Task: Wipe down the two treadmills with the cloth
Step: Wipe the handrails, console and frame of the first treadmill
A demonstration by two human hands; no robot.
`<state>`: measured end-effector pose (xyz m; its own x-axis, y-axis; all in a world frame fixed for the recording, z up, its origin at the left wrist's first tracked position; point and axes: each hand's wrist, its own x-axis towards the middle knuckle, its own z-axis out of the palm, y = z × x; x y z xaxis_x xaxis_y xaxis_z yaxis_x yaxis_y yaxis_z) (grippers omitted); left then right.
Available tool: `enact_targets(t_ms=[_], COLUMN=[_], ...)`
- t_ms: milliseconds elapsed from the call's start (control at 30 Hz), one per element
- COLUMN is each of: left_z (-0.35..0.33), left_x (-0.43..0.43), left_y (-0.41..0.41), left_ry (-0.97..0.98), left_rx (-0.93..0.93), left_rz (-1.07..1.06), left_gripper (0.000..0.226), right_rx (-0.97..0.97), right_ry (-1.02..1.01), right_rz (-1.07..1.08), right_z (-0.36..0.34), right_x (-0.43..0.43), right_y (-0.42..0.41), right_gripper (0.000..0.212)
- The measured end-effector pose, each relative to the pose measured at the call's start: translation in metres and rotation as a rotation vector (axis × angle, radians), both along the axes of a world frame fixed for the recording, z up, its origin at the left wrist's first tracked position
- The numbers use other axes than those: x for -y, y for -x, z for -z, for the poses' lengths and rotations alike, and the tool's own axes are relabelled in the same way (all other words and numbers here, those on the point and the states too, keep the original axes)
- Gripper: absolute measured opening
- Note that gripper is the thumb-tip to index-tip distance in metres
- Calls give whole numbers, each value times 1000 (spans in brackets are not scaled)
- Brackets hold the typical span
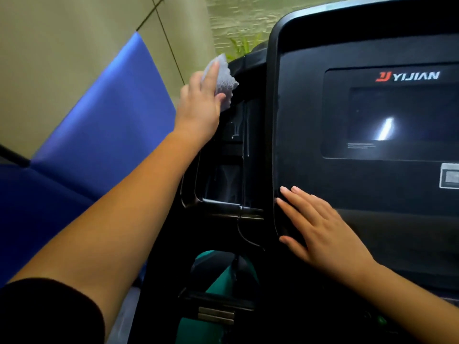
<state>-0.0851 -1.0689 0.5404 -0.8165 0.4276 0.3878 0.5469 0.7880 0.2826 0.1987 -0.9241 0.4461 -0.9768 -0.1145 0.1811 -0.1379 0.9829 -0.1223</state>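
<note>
Gym or fitness room: black treadmill console (310, 120) with screen (402, 115), blue padded mat (104, 135) against wall (62, 45).

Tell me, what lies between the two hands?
The head view shows a glossy black side pocket of the treadmill console between the left hand, holding the cloth, and the right hand.
</note>
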Motion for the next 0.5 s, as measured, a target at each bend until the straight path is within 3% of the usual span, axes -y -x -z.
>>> enact_targets(t_ms=[267,400,500], left_z=[-33,-25,-10], left_x=[-68,-44,-3], left_y=[13,13,3], left_ry=[181,154,48], left_rx=[-75,-85,21], left_rz=[206,159,25], left_gripper=[58,60,63], right_rx=[-31,-35,-35], right_ry=[10,20,28], right_rz=[3,-3,-7], right_z=[4,3,4], right_x=[-1,-2,-2], right_y=[0,-1,-2], right_gripper=[67,67,67])
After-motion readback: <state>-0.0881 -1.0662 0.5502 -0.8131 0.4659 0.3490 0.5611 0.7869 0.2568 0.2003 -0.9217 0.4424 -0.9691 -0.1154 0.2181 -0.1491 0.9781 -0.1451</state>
